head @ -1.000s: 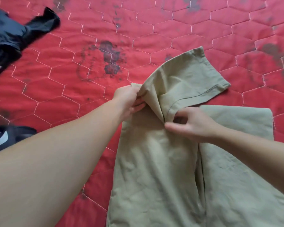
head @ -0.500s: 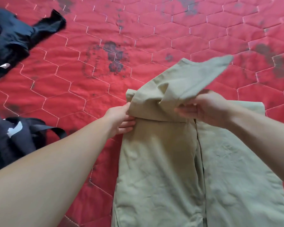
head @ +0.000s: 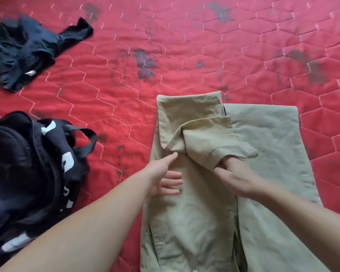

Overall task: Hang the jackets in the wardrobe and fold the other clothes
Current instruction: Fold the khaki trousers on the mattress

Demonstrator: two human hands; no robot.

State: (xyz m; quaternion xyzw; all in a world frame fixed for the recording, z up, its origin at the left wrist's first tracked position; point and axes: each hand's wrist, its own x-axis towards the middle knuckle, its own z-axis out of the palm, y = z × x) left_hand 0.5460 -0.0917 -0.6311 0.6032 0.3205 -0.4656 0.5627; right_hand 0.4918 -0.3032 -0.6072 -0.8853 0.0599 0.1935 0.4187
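Right hand (head: 236,178) pinching khaki shirt (head: 194,213) sleeve (head: 208,146); left hand (head: 163,177) fingers spread, flat alongside. Risk: sleeve bunching, fold springing open if released before smoothing.

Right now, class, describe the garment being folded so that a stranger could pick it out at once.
On the red quilted bedspread, look lower right. The khaki shirt lies flat beneath both hands, its sleeve turned inward. It is the only pale garment; the others are dark and crumpled.
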